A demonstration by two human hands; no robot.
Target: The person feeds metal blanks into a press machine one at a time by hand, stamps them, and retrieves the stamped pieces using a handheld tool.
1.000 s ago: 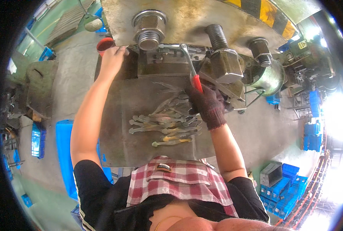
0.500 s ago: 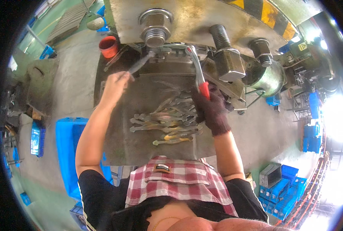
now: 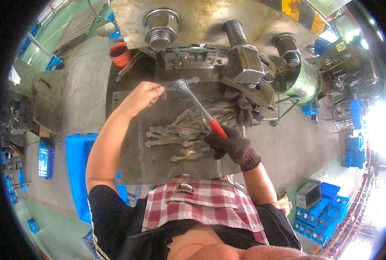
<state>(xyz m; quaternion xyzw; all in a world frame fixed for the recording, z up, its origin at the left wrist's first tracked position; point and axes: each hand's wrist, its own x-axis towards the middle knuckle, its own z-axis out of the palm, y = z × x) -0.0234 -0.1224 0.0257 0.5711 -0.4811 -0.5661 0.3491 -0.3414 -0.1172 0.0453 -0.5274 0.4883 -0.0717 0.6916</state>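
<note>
My bare left hand (image 3: 147, 94) pinches one end of a thin, flat metal piece (image 3: 193, 80) with a flared tip, held in the air above the metal work table (image 3: 132, 160). In a dark knitted glove, my right hand (image 3: 228, 145) is wrapped round the red handle of a long metal tool (image 3: 196, 103). The tool's round head meets or overlaps the flat piece; contact is hard to judge. Below lies a loose pile of similar flat metal pieces (image 3: 175, 139). Beyond the hands is the machine's die block (image 3: 193, 58).
Large bolts and nuts (image 3: 161, 28) project from the machine overhead. A red cup (image 3: 120, 54) stands at the far left, a dark cloth or glove (image 3: 243, 108) right of the pile. A blue bin (image 3: 78, 173) is by my left arm; blue crates (image 3: 320, 214) are stacked at right.
The tool and my right hand have come back from the die block, toward me and left. My left hand has shifted slightly right, bringing its flat metal piece to the tool's head.
</note>
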